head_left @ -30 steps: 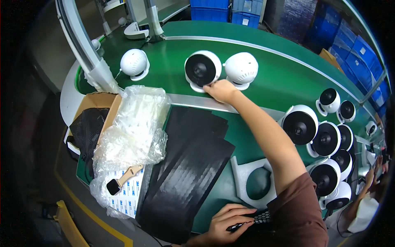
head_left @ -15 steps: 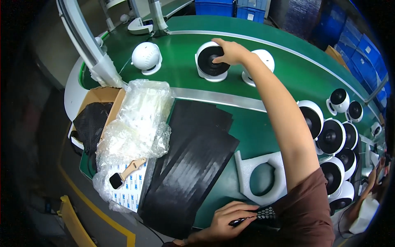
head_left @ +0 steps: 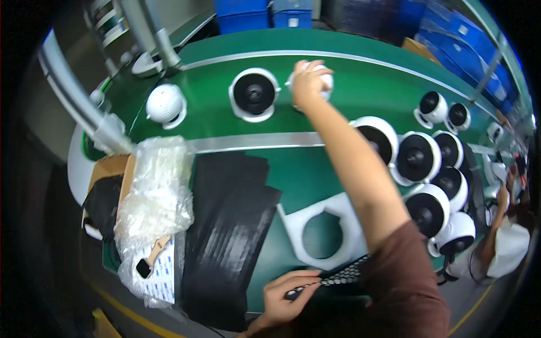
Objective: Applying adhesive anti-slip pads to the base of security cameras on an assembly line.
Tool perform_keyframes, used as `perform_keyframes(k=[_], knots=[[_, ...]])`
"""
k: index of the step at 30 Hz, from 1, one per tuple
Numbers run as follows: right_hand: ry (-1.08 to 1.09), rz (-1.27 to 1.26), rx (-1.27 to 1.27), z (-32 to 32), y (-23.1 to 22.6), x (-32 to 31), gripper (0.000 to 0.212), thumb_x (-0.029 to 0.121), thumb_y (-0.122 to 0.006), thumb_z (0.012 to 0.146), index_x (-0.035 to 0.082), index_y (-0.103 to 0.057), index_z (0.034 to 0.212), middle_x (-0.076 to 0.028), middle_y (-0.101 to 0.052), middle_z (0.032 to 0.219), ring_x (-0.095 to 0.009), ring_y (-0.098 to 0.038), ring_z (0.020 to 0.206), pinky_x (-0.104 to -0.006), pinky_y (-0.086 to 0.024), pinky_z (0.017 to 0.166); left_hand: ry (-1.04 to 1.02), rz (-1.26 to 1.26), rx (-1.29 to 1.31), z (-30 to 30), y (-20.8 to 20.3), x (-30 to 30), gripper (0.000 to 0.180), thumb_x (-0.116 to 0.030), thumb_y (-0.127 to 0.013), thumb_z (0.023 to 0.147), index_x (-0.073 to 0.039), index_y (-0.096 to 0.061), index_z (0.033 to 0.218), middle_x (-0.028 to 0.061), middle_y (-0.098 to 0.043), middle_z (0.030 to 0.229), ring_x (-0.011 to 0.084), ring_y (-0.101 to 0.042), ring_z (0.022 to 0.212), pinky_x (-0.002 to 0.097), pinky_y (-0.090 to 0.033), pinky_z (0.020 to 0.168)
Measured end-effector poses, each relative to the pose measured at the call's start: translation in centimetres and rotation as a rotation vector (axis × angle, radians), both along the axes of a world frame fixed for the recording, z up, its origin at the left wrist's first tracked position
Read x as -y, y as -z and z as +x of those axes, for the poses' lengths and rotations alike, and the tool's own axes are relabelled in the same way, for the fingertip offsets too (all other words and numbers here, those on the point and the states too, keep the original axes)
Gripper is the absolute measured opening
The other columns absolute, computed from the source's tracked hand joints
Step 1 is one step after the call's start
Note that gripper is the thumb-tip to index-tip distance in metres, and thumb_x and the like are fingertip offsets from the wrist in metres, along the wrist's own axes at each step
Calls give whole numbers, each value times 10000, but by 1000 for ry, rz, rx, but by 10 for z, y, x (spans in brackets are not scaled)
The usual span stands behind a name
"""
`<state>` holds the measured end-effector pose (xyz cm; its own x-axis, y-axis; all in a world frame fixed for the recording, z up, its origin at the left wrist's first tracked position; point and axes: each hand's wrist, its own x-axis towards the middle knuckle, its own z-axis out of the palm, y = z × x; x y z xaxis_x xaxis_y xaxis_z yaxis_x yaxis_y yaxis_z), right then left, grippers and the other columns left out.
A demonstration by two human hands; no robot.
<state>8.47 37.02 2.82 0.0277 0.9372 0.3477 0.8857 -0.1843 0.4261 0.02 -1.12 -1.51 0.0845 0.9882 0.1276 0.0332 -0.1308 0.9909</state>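
My right hand [head_left: 311, 84] reaches across the green bench with its fingers curled over a white ball-shaped unit [head_left: 327, 83], probably a small desk fan; the hand covers most of it. Just left of it, a similar unit [head_left: 253, 94] on a stand faces me with its round black front. Farther left, another white unit [head_left: 165, 105] shows its slotted shell. Near the front edge, my left hand [head_left: 287, 294] pinches a black strip with rows of white dots [head_left: 341, 275], whose far end passes behind my right sleeve. A white foam piece with a round hole [head_left: 293, 225] lies beyond the strip.
Several white units with black fronts [head_left: 417, 158] crowd the right side. Black sheets [head_left: 225, 225], bubble wrap [head_left: 160, 180], a wristwatch [head_left: 145, 268] and an open cardboard box [head_left: 128, 179] occupy the left. A metal rail [head_left: 259, 142] crosses the bench. Another person's arm [head_left: 501, 225] shows at far right.
My right hand has left the black-fronted unit and moved right onto the neighbouring white one. The black-fronted unit now faces me more squarely. The whole view has shifted; my left hand keeps the dotted strip.
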Motion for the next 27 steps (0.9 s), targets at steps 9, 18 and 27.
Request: perform_keyframes(k=[9,18,27], knots=[[-372,-35,-502,35,-112,82,1064,484,-736,488,-61,-220,1243,-253,-517,1077,-367,-567,946,-397,-483,790,-157,-78,33,0,-3,4,72,90,-591,725,72,-623,786,169,-643,865,211,-611,827,287,-463,755],[-605,-983,-1203,90,-95,215,755,529,-619,626,-81,-511,1057,-174,-598,854,-214,-620,651,-283,-525,460,-79,154,3,1,-4,10,69,47,-614,738,33,-636,802,120,-649,844,170,-617,774,249,-471,698],[-913,-745,-755,87,-21,226,629,575,-404,815,33,-598,1069,-189,-534,1088,-321,-522,962,-344,-391,870,-16,94,-10,5,-4,11,72,-7,-637,751,17,-647,819,82,-653,789,124,-610,718,220,-459,650]])
